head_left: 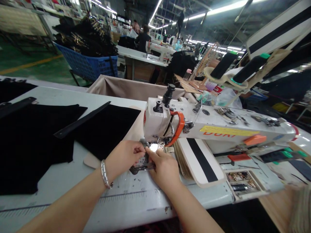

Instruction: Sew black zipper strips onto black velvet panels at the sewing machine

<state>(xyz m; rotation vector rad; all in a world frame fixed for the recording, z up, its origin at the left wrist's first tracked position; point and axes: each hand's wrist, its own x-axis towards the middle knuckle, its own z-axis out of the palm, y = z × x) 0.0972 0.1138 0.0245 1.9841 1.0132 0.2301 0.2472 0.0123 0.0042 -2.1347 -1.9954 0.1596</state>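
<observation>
My left hand (126, 154), with a bracelet (105, 174) at the wrist, is closed in a pinch just left of the needle area of a white sewing machine (213, 124). Whatever lies between its fingertips is too small to make out. Close beside it, my right hand (165, 166) points its fingertips at the same spot, fingers bent together over the metal plate (143, 163). What it pinches, if anything, is hidden. A lit spot (153, 148) shines under the machine head. Left of my hands lies a black fabric piece (104, 126) with a dark strip (82, 119) along its edge.
More black panels (31, 139) cover the table's left side. A stack of white panels with a black stripe (200, 160) stands right of my right hand. Near it sits a small parts tray (243, 183). Behind are a blue basket (89, 66) and thread cones (223, 64).
</observation>
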